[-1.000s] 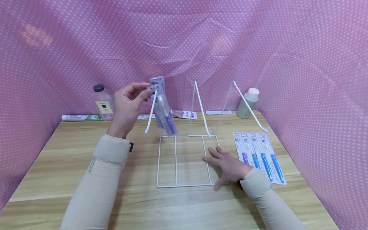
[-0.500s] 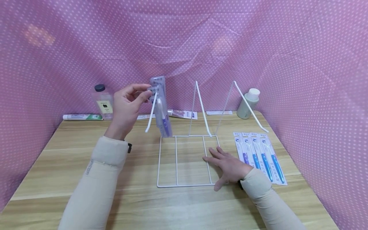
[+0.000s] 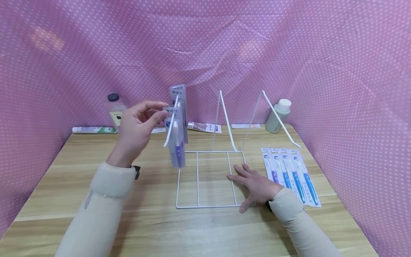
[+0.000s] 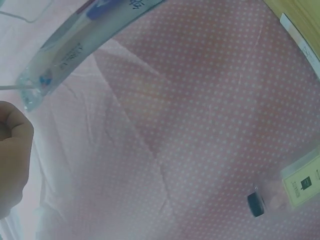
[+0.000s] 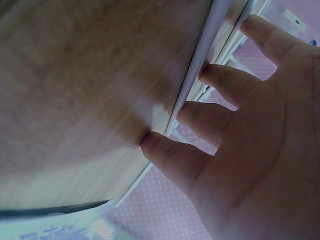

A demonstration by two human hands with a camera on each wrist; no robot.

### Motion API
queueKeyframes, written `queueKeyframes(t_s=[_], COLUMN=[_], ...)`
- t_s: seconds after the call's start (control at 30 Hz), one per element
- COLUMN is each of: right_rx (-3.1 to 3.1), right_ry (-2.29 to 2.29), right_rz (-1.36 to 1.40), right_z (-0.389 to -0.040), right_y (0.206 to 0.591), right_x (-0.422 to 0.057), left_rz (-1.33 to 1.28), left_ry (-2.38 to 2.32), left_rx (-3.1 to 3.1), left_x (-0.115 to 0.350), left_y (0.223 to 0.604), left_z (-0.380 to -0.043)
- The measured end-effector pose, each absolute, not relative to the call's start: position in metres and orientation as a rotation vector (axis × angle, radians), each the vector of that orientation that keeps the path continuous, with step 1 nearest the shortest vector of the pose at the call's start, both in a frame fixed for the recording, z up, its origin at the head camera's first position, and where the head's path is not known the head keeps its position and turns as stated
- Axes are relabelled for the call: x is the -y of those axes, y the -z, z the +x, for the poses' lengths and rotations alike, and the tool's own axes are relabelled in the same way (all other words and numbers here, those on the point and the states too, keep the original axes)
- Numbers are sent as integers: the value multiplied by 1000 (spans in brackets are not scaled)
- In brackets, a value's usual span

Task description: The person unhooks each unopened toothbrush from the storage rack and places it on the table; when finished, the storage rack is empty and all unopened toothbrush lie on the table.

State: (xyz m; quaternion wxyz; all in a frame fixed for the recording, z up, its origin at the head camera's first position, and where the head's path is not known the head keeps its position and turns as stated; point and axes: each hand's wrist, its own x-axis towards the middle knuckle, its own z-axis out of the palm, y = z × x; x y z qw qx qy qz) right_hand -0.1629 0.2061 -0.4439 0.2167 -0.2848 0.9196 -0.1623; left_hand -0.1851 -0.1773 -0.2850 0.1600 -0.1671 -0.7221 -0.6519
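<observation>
My left hand (image 3: 138,123) pinches the upper left corner of a packaged toothbrush (image 3: 178,151) between thumb and fingers. This purple-handled toothbrush hangs on the left prong (image 3: 168,131) of a white wire rack (image 3: 197,178). Behind it, further up the same prong, hang other toothbrush packs (image 3: 181,93), partly overlapped. In the left wrist view a clear toothbrush pack (image 4: 70,55) slants near the curled fingers (image 4: 17,135); the grip itself is out of that view. My right hand (image 3: 258,187) lies with spread fingers over the rack base's right side, fingertips touching the table and wire.
Several packaged toothbrushes (image 3: 297,175) lie in a row at the right. The rack's middle prong (image 3: 227,119) and right prong (image 3: 279,119) stick out toward me. Along the back are a black-capped bottle (image 3: 115,107), toothpaste tubes (image 3: 94,130) and a white-capped bottle (image 3: 278,116).
My left hand has moved down and toward me, sliding the front toothbrush pack along the left prong, away from the packs behind. The right hand has stayed in place.
</observation>
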Motion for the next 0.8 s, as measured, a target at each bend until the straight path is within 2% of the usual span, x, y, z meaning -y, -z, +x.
queueKeyframes(t_s=[0.37, 0.8], right_rx=[-2551, -2546], right_ry=[459, 472], right_rz=[-800, -797], right_z=[-161, -162], right_y=[443, 445], right_x=[-207, -207], left_rz=[-506, -610], left_ry=[1738, 1783], left_rx=[2166, 2144], left_x=[180, 181], left_y=[282, 275], left_z=[-150, -122])
